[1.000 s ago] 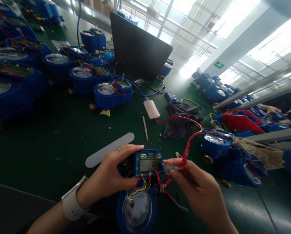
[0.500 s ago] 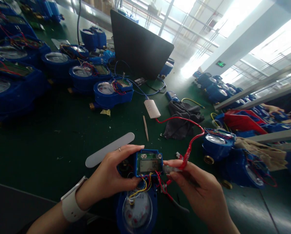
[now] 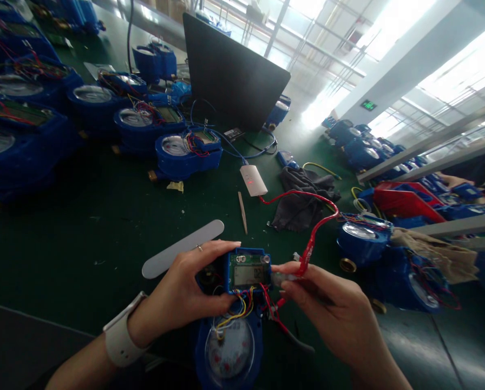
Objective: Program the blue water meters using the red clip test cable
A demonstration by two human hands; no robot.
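My left hand (image 3: 181,284) grips the blue display housing (image 3: 227,271) of a water meter, thumb and fingers at its left side. Inside the housing are a green circuit board and a small LCD (image 3: 248,274) with digits. Yellow, red and white wires run from it over the round dial (image 3: 230,352) of the meter body below. Against the housing's right side, my right hand (image 3: 335,311) pinches a clear connector (image 3: 283,277); its inner end is hidden. A red cable (image 3: 318,227) leads from there to a white adapter box (image 3: 254,180) with a red light lit.
Several blue water meters (image 3: 189,157) with loose wires stand at left; others (image 3: 360,233) stand at right. A dark screen (image 3: 234,76) rises behind. A grey strip (image 3: 183,249), a wooden stick (image 3: 242,213) and a dark cloth (image 3: 301,200) lie on the green table (image 3: 116,238).
A red light now shows on the white adapter box. The red cable has shifted slightly near my right hand. Both hands keep nearly the same place.
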